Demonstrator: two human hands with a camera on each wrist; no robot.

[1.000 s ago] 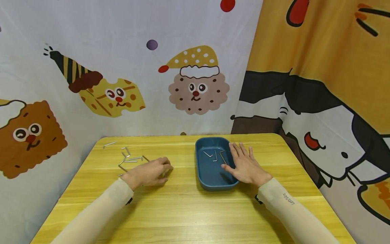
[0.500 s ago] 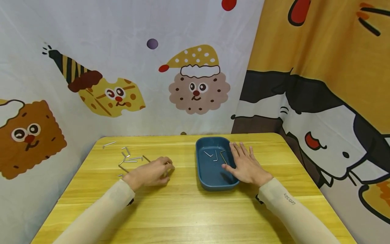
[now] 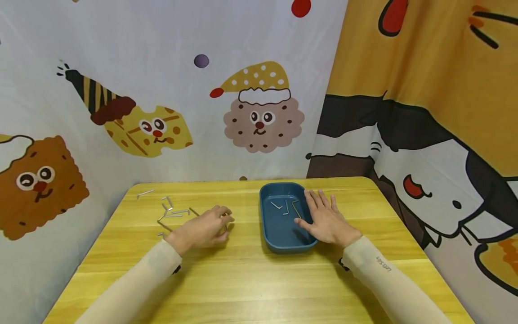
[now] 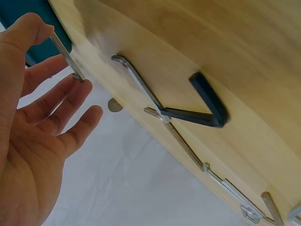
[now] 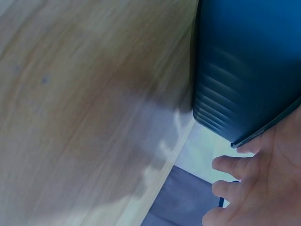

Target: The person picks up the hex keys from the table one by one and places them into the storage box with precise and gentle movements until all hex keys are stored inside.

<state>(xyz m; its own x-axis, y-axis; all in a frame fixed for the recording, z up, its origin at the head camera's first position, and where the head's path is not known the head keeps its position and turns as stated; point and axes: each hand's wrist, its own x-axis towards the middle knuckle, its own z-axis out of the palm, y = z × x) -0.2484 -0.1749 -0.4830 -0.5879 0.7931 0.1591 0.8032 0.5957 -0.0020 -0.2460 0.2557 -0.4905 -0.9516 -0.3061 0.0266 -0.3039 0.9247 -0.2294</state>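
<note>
My left hand is over the left half of the table, pinching a silver hex key between thumb and fingers; the head view mostly hides this key behind the hand. Beyond it in the left wrist view, a dark hex key and several silver ones lie on the wood. My right hand rests on the right rim of a blue tray, fingers straight and spread, thumb reaching over the inside. Inside the tray are three hex keys near its far end.
More loose hex keys are scattered on the table's left side, one silver key near the back left corner. The yellow wooden table meets a cartoon-printed curtain behind and at the right.
My left hand has shifted slightly to the right, with the fingers lifted a little. My right hand and the tray stay in place.
</note>
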